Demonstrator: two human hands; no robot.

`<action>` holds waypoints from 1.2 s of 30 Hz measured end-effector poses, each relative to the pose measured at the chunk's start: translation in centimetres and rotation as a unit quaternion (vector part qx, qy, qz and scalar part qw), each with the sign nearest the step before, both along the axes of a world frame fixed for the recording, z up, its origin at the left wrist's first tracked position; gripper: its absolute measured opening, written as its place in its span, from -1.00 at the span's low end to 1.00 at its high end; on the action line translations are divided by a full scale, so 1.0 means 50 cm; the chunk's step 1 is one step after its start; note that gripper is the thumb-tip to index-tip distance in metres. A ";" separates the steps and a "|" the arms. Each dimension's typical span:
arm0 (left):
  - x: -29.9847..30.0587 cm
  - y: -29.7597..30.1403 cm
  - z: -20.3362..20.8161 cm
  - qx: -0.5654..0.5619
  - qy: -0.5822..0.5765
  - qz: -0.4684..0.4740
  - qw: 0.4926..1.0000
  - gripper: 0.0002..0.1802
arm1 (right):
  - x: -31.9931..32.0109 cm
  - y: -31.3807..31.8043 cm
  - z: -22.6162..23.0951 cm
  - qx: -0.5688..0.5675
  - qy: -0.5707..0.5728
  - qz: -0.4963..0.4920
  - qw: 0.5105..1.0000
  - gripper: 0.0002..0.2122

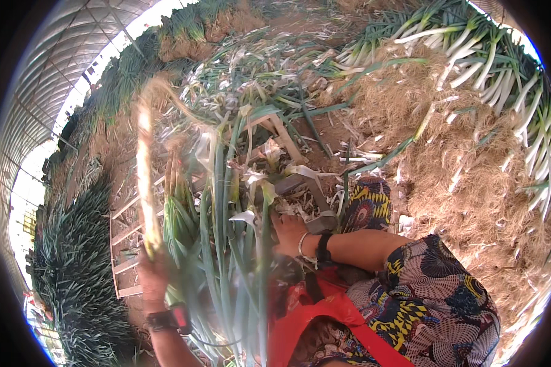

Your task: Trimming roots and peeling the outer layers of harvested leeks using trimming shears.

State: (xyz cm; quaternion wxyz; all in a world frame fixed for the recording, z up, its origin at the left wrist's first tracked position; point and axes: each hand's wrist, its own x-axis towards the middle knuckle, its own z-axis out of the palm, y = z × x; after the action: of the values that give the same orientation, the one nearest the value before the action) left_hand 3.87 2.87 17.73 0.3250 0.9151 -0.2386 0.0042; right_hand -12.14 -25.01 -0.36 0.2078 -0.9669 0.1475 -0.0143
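My left hand [153, 278], with a dark watch at its wrist, is closed around a long green onion. The white stalk [144, 165] of that green onion stands upright above the fist, blurred by motion, its root end at the top. Just right of it, a bundle of green onions [217, 244] with long green leaves leans toward me across my lap. My right hand [291, 234] is beside these leaves, fingers apart and pointing away from me; the leaves partly cover its left edge. Pale peeled skin [245, 217] hangs among the leaves near it.
A slatted wooden frame [125, 264] lies under the bundle. Green onions with white stalks [471, 61] are heaped at right, beside a wide mat of tan roots [459, 165]. Dark green leaves [79, 275] are piled at left. Peeled scraps [245, 79] litter the far ground.
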 end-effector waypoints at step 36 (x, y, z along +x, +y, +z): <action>-0.092 0.027 -0.408 -0.199 0.420 0.032 0.885 -0.47 | -0.128 0.033 0.209 0.263 0.102 0.308 0.909 -0.57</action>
State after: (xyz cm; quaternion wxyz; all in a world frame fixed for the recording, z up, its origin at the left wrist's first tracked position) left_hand -0.74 4.24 -2.68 0.5695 0.7549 -0.0443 -0.3223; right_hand -18.56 -23.36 10.08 0.4320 -0.8709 -0.1389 0.1886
